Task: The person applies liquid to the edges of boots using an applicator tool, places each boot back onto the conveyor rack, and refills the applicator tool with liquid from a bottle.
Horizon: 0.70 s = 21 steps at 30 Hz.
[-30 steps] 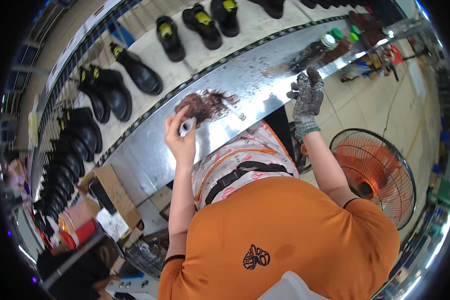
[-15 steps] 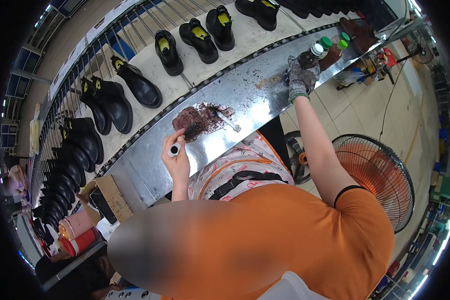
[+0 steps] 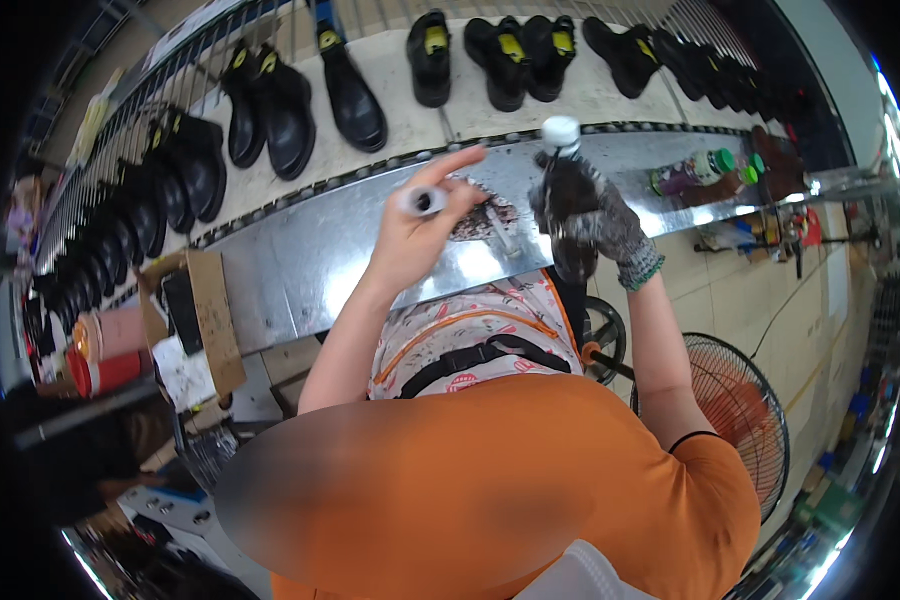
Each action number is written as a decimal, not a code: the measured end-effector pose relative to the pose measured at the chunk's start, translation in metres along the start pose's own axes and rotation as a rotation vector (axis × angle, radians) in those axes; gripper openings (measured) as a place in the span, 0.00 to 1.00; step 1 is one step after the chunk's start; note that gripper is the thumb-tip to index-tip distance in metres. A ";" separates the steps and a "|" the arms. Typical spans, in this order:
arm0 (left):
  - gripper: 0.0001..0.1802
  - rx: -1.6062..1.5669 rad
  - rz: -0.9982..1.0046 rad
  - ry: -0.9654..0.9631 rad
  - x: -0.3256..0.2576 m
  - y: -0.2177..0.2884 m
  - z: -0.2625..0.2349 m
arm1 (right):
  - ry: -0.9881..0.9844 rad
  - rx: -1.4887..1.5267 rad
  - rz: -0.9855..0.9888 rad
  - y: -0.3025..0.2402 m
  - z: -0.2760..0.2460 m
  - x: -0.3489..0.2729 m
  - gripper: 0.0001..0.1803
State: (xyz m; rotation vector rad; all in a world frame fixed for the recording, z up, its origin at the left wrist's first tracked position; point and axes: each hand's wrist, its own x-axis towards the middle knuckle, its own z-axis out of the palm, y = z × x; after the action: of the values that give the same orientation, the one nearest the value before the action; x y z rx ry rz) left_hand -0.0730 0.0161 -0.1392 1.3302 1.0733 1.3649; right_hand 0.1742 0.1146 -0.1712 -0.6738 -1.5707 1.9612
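My bare left hand (image 3: 410, 240) is raised over the metal bench, its thumb and lower fingers wrapped round a white tube (image 3: 423, 202) with a dark round end; the index finger sticks out to the right. In a grey knit glove, my right hand (image 3: 615, 225) grips a dark bottle (image 3: 570, 185) with a white cap (image 3: 561, 132), upright and slightly smeared by motion. Between the hands, dark brown smears (image 3: 475, 228) and a thin white-handled tool (image 3: 503, 230) lie on the metal. My left hand hides most of the brown lump there.
Black shoes (image 3: 352, 105) with yellow linings stand along the pale conveyor (image 3: 395, 80) beyond the bench (image 3: 270, 265). Bottles with green caps (image 3: 720, 160) and a brown shoe (image 3: 778, 165) are at the right. A cardboard box (image 3: 210, 310) sits left; a fan (image 3: 745, 400) stands right.
My right hand has brought the white-capped bottle leftward from the group at the bench's right end. My left hand has lifted off the brown lump with the tube, its index finger now extended.
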 end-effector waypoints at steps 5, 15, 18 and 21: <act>0.16 0.105 0.193 -0.179 0.017 0.014 -0.011 | -0.306 -0.180 0.330 -0.027 0.030 0.009 0.46; 0.13 0.010 -0.009 0.348 -0.006 -0.013 -0.029 | -0.091 -1.174 0.037 -0.022 0.055 0.022 0.43; 0.15 0.090 -0.201 0.305 -0.015 -0.025 -0.045 | -0.035 -1.254 -0.165 -0.046 0.053 0.021 0.39; 0.18 0.246 -0.167 0.141 -0.020 -0.039 -0.030 | -0.046 -1.386 -0.222 -0.073 0.055 0.024 0.36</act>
State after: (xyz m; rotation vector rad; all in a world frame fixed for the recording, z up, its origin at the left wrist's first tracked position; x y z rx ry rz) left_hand -0.1015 0.0051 -0.1824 1.2987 1.4532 1.2462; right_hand 0.1268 0.1053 -0.0902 -0.8413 -2.7639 0.4772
